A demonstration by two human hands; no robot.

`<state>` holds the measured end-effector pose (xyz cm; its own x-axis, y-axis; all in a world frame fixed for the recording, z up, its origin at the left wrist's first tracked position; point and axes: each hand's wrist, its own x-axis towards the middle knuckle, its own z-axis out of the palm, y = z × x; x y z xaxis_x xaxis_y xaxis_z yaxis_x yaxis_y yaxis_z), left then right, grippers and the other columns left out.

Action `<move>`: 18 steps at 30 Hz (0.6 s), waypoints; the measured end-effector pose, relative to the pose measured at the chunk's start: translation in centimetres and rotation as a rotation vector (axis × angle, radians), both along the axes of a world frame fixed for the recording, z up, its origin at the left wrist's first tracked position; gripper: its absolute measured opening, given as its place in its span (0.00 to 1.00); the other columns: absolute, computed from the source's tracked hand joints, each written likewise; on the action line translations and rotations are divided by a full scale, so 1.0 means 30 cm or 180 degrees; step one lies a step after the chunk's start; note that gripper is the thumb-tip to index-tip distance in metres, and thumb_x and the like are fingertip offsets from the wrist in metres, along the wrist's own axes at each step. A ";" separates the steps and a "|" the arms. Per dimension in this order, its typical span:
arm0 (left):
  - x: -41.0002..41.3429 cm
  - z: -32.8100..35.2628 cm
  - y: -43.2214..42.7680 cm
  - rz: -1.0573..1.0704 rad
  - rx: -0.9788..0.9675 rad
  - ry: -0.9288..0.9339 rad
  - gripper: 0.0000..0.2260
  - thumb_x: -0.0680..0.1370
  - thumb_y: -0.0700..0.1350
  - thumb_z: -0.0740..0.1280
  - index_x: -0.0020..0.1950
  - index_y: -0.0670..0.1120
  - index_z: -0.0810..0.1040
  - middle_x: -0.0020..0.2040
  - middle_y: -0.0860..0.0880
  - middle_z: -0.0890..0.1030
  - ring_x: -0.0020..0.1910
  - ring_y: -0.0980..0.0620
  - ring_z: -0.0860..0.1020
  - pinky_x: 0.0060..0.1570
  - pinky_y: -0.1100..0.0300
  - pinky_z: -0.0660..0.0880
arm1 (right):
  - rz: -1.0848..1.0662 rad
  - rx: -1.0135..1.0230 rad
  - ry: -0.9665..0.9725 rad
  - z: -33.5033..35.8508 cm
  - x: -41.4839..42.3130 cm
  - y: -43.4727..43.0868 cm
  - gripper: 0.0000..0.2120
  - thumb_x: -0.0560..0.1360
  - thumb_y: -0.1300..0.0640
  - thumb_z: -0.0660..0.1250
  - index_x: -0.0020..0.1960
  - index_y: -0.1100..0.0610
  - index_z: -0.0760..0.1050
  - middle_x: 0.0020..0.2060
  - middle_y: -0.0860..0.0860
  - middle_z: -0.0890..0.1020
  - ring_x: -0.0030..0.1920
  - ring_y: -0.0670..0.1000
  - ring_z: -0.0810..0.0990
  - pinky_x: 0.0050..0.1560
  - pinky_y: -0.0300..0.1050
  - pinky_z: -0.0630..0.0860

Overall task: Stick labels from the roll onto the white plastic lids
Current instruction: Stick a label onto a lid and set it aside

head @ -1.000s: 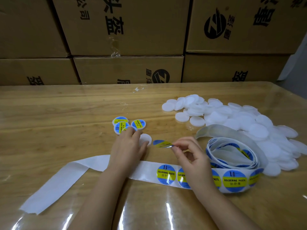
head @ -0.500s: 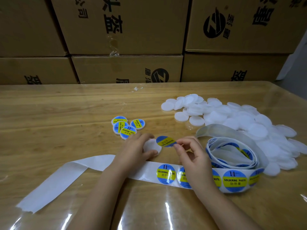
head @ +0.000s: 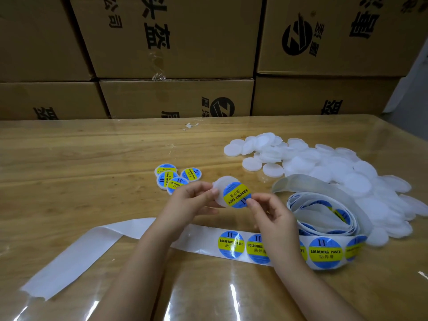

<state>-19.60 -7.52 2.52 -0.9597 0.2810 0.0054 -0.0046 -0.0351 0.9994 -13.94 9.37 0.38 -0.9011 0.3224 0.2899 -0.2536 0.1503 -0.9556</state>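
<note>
- Your left hand (head: 192, 201) pinches the left rim of a round white plastic lid (head: 220, 184), thumb and fingertips curled onto it. The lid is lifted off the tabletop and its flat face is tipped towards you.
- Your right hand (head: 271, 214) pinches the lower right edge of a round glossy blue label with a yellow band (head: 237, 194) between thumb and forefinger.
- The label covers the right part of the lid, leaving a white crescent bare on the left. I cannot tell whether it is pressed flat.
- The yellow band slants from lower left up to upper right, and its print reads upside down to you.
- Below your wrists a smooth white backing strip (head: 81, 249) lies flat. It runs rightwards into a loosely coiled label roll (head: 324, 220), with more blue-and-yellow discs on it.
- Four labelled lids (head: 176, 178) overlap just beyond your left hand.
- A heap of matte, translucent white lids (head: 335, 167) spreads behind the roll.
- All this lies on a wood-grain tabletop (head: 69, 158) under a shiny clear sheet. Brown cardboard boxes (head: 185, 42) are stacked behind it.
</note>
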 end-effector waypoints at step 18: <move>0.022 0.022 0.011 -0.0249 -0.0096 -0.0005 0.03 0.74 0.38 0.68 0.46 0.42 0.81 0.38 0.45 0.85 0.37 0.54 0.83 0.35 0.65 0.78 | 0.0011 -0.0074 -0.0270 0.005 -0.007 0.004 0.03 0.74 0.58 0.69 0.41 0.52 0.80 0.35 0.51 0.82 0.33 0.45 0.74 0.34 0.33 0.70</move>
<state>-18.94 -7.20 3.17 -0.9348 0.3551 -0.0057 -0.0078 -0.0045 1.0000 -14.15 9.47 0.52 -0.9233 0.3249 0.2048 -0.1721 0.1269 -0.9769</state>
